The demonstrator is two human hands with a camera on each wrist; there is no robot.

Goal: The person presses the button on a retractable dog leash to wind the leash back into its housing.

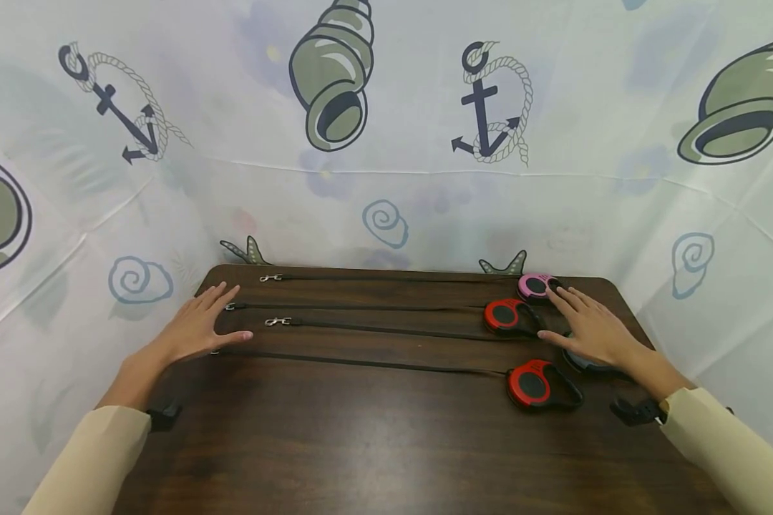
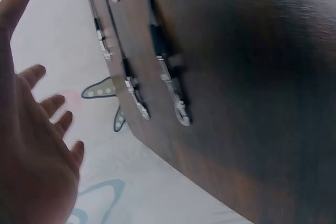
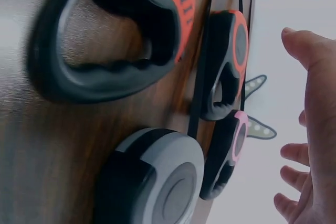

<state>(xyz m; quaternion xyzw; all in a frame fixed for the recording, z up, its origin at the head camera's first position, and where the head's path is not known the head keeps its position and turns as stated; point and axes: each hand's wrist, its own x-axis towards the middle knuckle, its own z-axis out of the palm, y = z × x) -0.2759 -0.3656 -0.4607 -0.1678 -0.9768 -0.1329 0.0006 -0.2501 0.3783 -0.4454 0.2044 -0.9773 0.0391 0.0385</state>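
A patterned cloth (image 1: 419, 187) is found behind a brown table (image 1: 373, 443), on which four dog leashes are laid in rows. The left hand (image 1: 196, 325) is held by the clip ends, the right hand (image 1: 592, 332) over the case ends; both are spread and released, with nothing grasped. A lower red case (image 1: 530, 385), an upper red case (image 1: 504, 315), a grey case (image 3: 176, 184) and a pink case (image 1: 536, 287) are noted at the right, with metal clips (image 1: 278, 322) at the left on black straps (image 2: 157, 40). A pause over the laid-out set is judged to be in hand; for any handling next, fingers would need to be closed round a handle. No brand, label or writing could be read.
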